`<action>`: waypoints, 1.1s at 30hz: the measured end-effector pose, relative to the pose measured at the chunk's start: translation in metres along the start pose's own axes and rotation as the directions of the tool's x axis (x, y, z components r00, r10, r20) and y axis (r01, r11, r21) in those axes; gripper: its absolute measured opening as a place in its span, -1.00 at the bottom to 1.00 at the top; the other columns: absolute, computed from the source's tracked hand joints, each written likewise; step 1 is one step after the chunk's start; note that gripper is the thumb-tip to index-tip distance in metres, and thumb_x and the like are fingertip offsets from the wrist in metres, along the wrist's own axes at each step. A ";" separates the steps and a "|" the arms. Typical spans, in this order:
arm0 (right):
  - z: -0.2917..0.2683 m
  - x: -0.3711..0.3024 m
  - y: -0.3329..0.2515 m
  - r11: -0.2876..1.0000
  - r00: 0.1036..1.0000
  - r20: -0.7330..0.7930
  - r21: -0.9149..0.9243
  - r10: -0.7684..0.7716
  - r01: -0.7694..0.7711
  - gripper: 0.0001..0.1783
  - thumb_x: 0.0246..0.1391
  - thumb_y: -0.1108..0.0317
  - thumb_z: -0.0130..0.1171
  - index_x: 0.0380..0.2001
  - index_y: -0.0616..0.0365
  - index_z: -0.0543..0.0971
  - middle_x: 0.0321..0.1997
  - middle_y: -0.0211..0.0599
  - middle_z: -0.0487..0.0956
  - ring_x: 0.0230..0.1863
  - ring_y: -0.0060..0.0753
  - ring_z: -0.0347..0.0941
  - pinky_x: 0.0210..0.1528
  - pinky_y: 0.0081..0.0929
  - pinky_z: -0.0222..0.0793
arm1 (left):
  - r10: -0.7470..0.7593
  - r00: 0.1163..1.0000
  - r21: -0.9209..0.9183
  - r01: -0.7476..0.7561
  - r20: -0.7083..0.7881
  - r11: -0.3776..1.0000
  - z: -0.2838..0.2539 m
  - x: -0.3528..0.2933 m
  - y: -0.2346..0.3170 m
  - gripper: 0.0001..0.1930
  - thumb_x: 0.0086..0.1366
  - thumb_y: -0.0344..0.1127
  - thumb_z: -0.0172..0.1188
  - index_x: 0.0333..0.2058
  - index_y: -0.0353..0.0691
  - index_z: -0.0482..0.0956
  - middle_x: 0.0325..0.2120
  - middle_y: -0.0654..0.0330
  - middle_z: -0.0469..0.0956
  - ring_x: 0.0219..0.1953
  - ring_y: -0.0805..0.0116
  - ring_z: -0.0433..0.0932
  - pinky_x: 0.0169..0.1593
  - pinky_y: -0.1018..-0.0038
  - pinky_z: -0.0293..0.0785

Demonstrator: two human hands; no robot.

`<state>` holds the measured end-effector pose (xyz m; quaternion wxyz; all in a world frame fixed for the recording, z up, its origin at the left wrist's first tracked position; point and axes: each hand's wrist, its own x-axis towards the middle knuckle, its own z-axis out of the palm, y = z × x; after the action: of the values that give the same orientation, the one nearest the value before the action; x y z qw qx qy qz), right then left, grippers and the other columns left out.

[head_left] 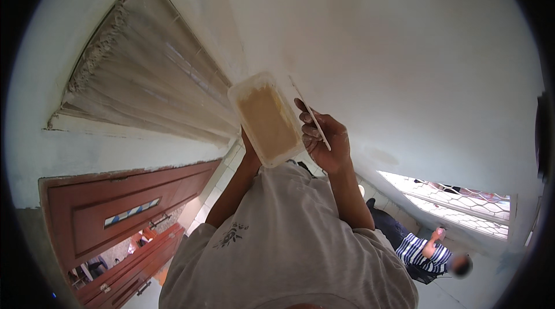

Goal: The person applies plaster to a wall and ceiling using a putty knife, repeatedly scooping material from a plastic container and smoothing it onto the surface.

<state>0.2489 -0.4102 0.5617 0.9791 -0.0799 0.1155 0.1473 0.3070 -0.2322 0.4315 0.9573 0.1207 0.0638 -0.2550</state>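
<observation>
A shallow translucent plastic tub (236,98), rounded at the corners, is held up in front of my chest. Smooth beige paste (267,121) coats its inside, with smears along the walls. My left hand (248,144) supports the tub from its left side and underneath; most of those fingers are hidden behind it. Just right of the tub, my right hand (330,140) grips a thin, pale, flat scraper (313,113), seen nearly edge-on and tilted with its upper end toward the wall. Whitish residue covers the right fingers. Scraper and tub appear apart.
A pale wall (399,60) rises ahead and to the right. Left are a curtained window (150,72) and a reddish-brown door (133,208). A person in a striped shirt (425,253) is low on the right, near a grilled window (457,202).
</observation>
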 end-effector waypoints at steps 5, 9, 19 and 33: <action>0.042 0.003 0.010 0.983 0.990 -0.062 -0.144 -0.123 0.113 -0.52 0.39 0.32 -0.06 0.30 0.26 0.30 -0.07 -0.30 0.56 -0.30 -0.50 0.47 -0.25 -0.54 0.49 | 0.064 0.992 -0.006 -0.064 0.112 0.998 -0.035 0.009 0.003 -0.45 0.53 0.13 -0.24 0.28 -0.07 0.37 0.08 0.17 0.53 0.07 0.18 0.53 0.15 0.11 0.50; 0.069 0.024 -0.005 0.882 0.960 -0.018 -0.402 -0.278 0.247 -0.45 0.38 0.35 0.02 0.39 0.13 0.25 0.24 -0.42 0.51 0.02 -0.62 0.51 0.03 -0.56 0.49 | 0.107 0.977 -0.040 -0.101 0.183 0.994 -0.036 0.008 0.006 -0.41 0.53 0.18 -0.29 0.32 -0.02 0.33 0.17 0.22 0.48 0.18 0.19 0.46 0.26 0.08 0.39; 0.326 0.055 -0.094 -0.875 0.197 0.951 -0.298 -0.238 0.382 -0.63 0.22 0.64 -0.05 0.04 0.09 0.51 -0.37 -0.17 0.61 -0.50 -0.20 0.39 -0.38 -0.48 0.33 | 0.313 0.945 0.269 -0.327 0.094 0.906 -0.020 0.000 0.032 -0.32 0.47 0.35 -0.26 0.34 0.04 0.27 0.20 0.28 0.43 0.19 0.23 0.45 0.23 0.17 0.44; 0.356 0.205 -0.152 -0.471 0.325 0.763 0.615 0.559 -0.632 -0.54 0.11 0.27 0.14 0.10 0.13 0.52 0.12 -0.16 0.51 0.16 -0.15 0.47 0.08 0.05 0.52 | 0.161 0.987 0.110 -0.158 -0.021 0.981 -0.025 -0.006 0.035 -0.34 0.47 0.34 -0.23 0.30 0.03 0.33 0.15 0.32 0.46 0.14 0.26 0.49 0.18 0.18 0.47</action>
<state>0.5589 -0.4305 0.8711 0.4711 0.6487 0.1704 0.5729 0.3181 -0.1930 0.4159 0.9656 0.1809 0.0542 -0.1786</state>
